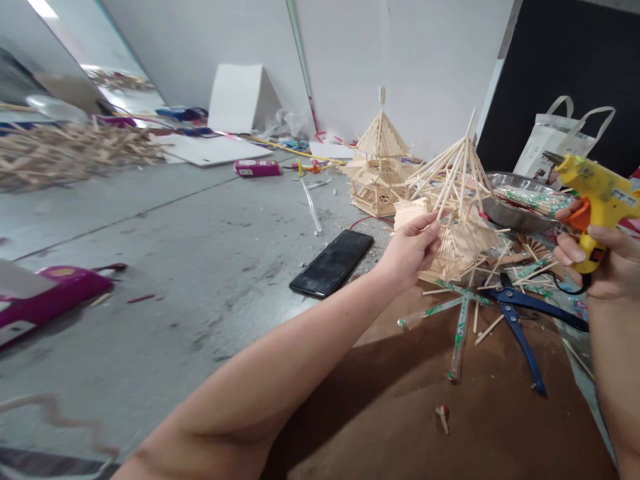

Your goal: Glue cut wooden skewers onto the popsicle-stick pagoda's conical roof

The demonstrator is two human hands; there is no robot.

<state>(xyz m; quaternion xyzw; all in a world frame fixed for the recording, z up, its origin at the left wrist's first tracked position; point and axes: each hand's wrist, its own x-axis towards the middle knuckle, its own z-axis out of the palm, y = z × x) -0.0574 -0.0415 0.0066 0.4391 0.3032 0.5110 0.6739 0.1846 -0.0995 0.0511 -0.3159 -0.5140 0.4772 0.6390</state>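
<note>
My left hand (413, 248) reaches forward and pinches a thin wooden stick on the unfinished stick pagoda roof (455, 200), which stands on a brown board (425, 400). My right hand (597, 257) is closed around a yellow glue gun (595, 197) with an orange trigger, its nozzle pointing left toward the model, a hand's width away from it. A finished stick pagoda (379, 163) stands just behind.
A black phone (333, 262) lies on the grey floor left of the board. Blue-handled cutters (520, 313), wrapped stick packets (457, 327) and loose sticks lie by the model. A metal bowl (520, 200), a tote bag (560, 137) and a pink object (55, 293) sit around.
</note>
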